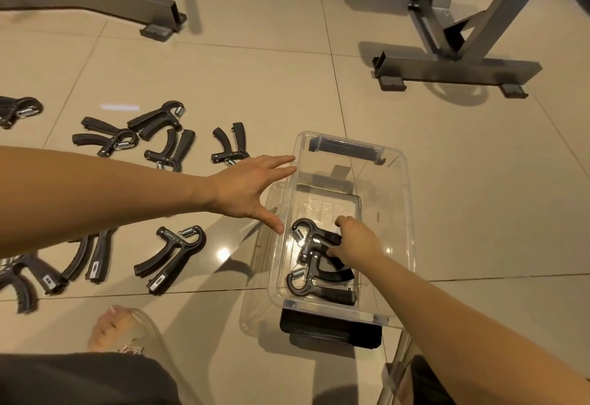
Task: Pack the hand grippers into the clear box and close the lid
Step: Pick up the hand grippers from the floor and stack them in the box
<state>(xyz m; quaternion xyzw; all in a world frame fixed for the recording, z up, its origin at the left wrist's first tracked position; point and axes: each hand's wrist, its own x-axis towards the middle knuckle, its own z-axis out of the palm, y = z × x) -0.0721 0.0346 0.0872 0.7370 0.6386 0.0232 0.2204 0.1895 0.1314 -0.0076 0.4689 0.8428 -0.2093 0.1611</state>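
We kneel on a glossy tiled floor near grey metal frames. Hand grippers lie scattered left. Our left hand spreads by the clear box; our right hand pinches a gripper inside.

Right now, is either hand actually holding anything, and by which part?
The right hand, inside the clear box, grips the upper hand gripper by its black handles. The left hand is open, fingers spread beside the box rim, holding nothing.

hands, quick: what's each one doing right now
Left hand: open, empty, fingers spread beside the clear box.
Right hand: inside the box, on a hand gripper.
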